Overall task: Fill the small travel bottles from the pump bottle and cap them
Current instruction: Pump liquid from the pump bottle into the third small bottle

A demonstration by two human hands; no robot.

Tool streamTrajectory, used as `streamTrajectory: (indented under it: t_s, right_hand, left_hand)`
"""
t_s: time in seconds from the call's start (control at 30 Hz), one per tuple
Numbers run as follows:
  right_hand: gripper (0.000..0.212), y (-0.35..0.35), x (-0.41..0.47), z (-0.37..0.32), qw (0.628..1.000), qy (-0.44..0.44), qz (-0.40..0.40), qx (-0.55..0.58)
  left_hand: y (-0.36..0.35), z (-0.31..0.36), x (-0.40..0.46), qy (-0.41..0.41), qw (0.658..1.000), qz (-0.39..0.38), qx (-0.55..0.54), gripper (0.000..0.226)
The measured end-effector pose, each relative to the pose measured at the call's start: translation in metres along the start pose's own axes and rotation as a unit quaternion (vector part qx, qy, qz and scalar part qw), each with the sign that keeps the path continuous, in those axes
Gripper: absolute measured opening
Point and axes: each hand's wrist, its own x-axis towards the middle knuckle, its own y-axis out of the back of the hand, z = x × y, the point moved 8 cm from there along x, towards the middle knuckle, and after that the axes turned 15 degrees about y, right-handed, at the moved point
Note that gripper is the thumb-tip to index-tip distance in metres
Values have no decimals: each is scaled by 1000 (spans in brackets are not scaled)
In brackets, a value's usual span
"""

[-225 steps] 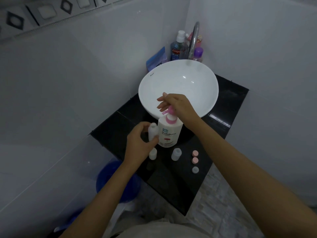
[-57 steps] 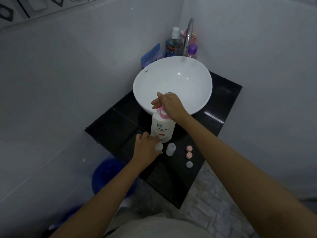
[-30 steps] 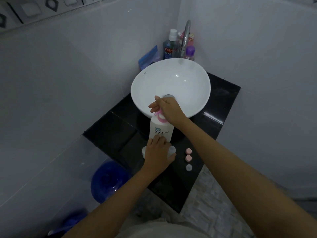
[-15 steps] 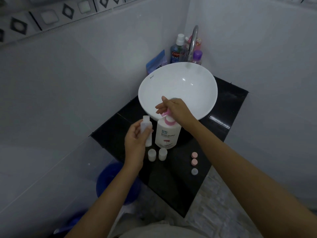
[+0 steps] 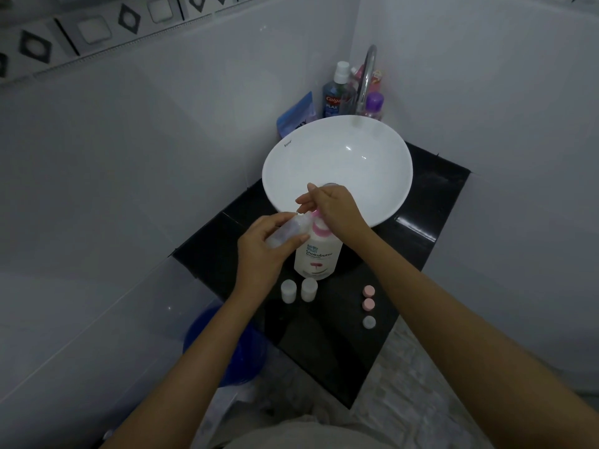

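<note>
A white pump bottle point(image 5: 319, 256) with a pink pump top stands on the black counter point(image 5: 327, 345) in front of the basin. My right hand point(image 5: 334, 209) rests on the pump head with fingers extended. My left hand point(image 5: 265, 251) grips a small clear travel bottle point(image 5: 288, 230), tilted with its mouth up at the pump nozzle. Two more small white travel bottles point(image 5: 288, 290) point(image 5: 309, 289) stand uncapped just in front of the pump bottle. Two pink caps point(image 5: 369, 298) and one pale cap point(image 5: 369, 322) lie in a row to the right.
A white round basin point(image 5: 372, 157) sits behind the pump bottle, with a chrome tap point(image 5: 366, 79) and several toiletry bottles point(image 5: 335, 94) in the corner. White tiled walls close in on both sides. A blue bucket point(image 5: 227, 348) stands on the floor below the counter's left edge.
My left hand set one travel bottle down, picked up another and raised it, tilted, to the pump nozzle. My right hand stayed on the pump head.
</note>
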Motion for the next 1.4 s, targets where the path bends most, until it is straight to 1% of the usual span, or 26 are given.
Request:
streamTrajectory:
  t_s: [0.2,0.37,0.53,0.67,0.77,0.87,1.03,1.2,1.4]
  right_hand:
    - [42,-2,0,1,1000,8,-15,-6]
    - [44,-8,-7,13,999,-31,-30,-1]
    - [43,-3,0,-5,998,15,-55,2]
    - [44,-2,1,-2,999,23,-36,-8]
    - [44,-4,-1,7,1000,7,-27,-12]
    - [44,-8,-6,13,1000,-7,-27,0]
    - [44,-2,-4,-2,999,6,-42,21]
    - [43,-2,-3,0,1000,11,-7,21]
    - [44,-7,-7,9,999,-6,-33,1]
  left_hand:
    - [-2,2,6,-18,1000,-4,21,38]
    - [-5,-6,9,-9,999,-17,41,39]
    - [-2,-2,10,-16,999,-22,33,39]
    - [-2,1,11,-16,999,-26,26,39]
    - [-4,-3,12,-6,999,-29,33,38]
    - [-6,-8,13,7,999,-37,37,38]
    - [-4,-2,14,5,999,-34,10,37]
    - [-4,-2,16,4,999,-35,9,39]
    - [-7,-10,16,23,999,-41,14,40]
